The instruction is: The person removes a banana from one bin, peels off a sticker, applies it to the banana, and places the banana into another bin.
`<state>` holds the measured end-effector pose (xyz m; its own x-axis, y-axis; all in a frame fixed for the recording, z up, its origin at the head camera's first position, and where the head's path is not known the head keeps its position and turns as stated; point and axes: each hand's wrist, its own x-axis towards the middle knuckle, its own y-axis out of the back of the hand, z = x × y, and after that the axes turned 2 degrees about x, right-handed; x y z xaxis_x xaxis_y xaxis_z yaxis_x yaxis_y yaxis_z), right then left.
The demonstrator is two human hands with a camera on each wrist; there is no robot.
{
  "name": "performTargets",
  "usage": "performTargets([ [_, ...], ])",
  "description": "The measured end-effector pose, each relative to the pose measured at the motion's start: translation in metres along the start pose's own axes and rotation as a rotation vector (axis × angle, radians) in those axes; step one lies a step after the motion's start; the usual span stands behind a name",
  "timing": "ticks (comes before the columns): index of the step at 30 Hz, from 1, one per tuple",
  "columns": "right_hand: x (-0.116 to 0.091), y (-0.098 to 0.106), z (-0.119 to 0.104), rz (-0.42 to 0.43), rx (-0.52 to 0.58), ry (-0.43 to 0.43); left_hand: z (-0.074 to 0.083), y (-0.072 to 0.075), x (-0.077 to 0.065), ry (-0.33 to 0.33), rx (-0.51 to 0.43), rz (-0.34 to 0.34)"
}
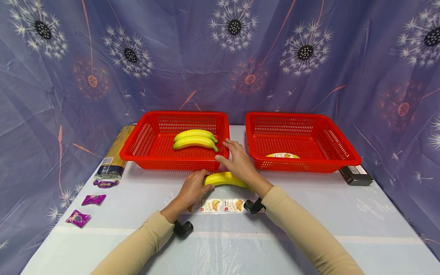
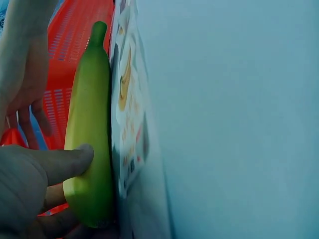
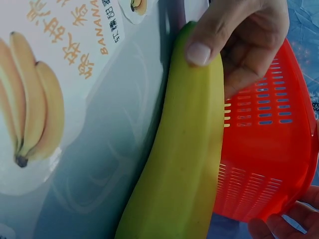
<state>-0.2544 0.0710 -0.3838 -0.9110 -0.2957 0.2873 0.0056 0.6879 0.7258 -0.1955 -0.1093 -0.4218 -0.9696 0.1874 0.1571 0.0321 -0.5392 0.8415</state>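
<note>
A yellow banana (image 1: 225, 178) with green ends lies across the table just in front of the baskets. My left hand (image 1: 192, 187) grips its left end; in the left wrist view the thumb (image 2: 75, 162) presses on the peel and fingers pass beneath. My right hand (image 1: 238, 160) hovers above the banana, its fingers spread near the left basket's (image 1: 178, 164) front right corner. Nothing shows in its grasp. Nearer to me lies a strip of banana stickers (image 1: 235, 205), partly covered by the left hand and right wrist strap.
Two bananas (image 1: 194, 142) lie in the left red basket. The right red basket (image 1: 306, 166) holds a stickered banana (image 1: 283, 155). At the left are several purple candies (image 1: 78, 218) and a long noodle-like package (image 1: 115, 156). A black box (image 1: 356, 175) sits at right.
</note>
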Motion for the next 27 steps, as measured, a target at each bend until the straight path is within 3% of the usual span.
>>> performTargets([
  [8,0.000,-0.002,-0.001,0.011,0.008,0.010,0.001,-0.003,0.002,0.006,0.030,0.001],
  [13,-0.003,0.000,-0.001,0.002,0.004,0.021,0.003,-0.001,-0.006,-0.033,0.068,0.047],
  [16,-0.011,0.009,-0.001,-0.010,0.033,0.038,0.009,0.001,-0.013,-0.083,0.094,0.098],
  [21,-0.037,0.031,0.003,0.001,0.096,0.084,0.022,0.002,-0.024,-0.216,0.048,0.168],
  [27,-0.082,0.053,0.020,0.014,0.072,0.101,0.038,-0.008,-0.034,-0.327,-0.018,0.126],
])
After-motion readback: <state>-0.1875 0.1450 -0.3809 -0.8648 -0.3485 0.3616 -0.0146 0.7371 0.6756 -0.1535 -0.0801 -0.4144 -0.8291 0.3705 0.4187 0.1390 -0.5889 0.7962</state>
